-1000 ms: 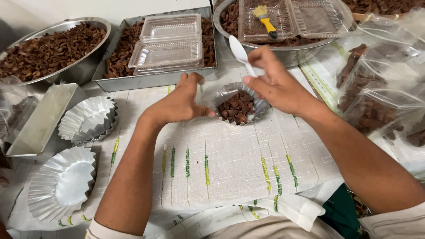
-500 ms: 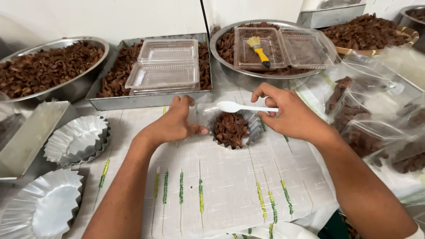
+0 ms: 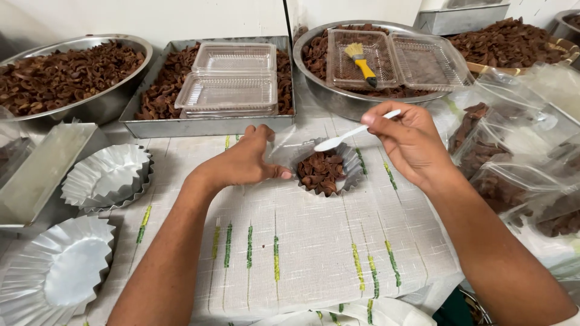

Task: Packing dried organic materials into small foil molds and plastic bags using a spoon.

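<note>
In the middle of the cloth-covered table (image 3: 314,253), just near of the metal pans, sits a small fluted foil cup (image 3: 350,164) heaped with dark brown, curled dried pieces (image 3: 320,172); its pleated silver rim shows all round the filling. The left hand (image 3: 244,162) lies palm down on the cloth at the cup's left side, fingers loosely curled, the thumb tip touching the foil rim and gripping nothing. The right hand (image 3: 411,142) hovers to the right of the cup and above it, fingers closed in a pinch on the handle of a white plastic spoon (image 3: 347,136), whose bowl hangs over the cup's far edge. To the left are stacks of empty foil cups (image 3: 106,175); farther back a rectangular tray (image 3: 181,127) of the same brown pieces carries clear plastic boxes (image 3: 232,78)
</note>
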